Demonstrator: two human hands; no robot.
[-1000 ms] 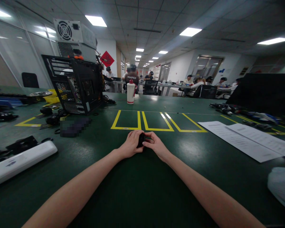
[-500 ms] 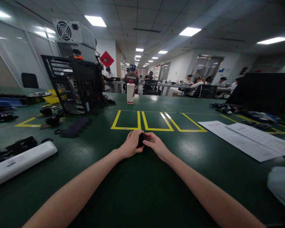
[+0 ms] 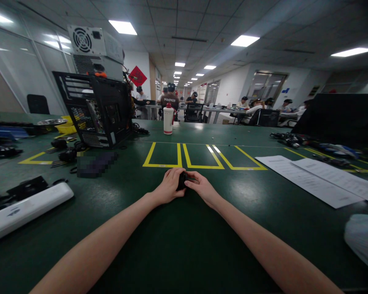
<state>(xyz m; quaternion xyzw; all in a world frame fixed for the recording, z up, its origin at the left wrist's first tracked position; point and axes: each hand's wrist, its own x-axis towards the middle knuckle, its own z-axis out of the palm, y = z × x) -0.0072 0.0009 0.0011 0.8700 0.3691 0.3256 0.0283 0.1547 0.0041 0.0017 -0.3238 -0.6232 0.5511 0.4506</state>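
Observation:
A small black object (image 3: 182, 181) is between my two hands, just above or on the green table (image 3: 184, 245); its kind is hard to make out, as fingers cover much of it. My left hand (image 3: 169, 184) wraps round its left side, fingers over the top and thumb along the near side. From the right, my right hand (image 3: 202, 187) closes thumb and fingers at the object's right edge. Just beyond both hands lie outlines of yellow tape (image 3: 204, 166) on the tabletop.
To the left stand an open black computer case (image 3: 101, 110) with power supplies (image 3: 92, 41) on top, and a long white device (image 3: 30, 212). A white cup (image 3: 168, 119) is ahead. Printed sheets (image 3: 309, 183) and cables (image 3: 290, 140) lie right. People (image 3: 170, 98) sit farther back.

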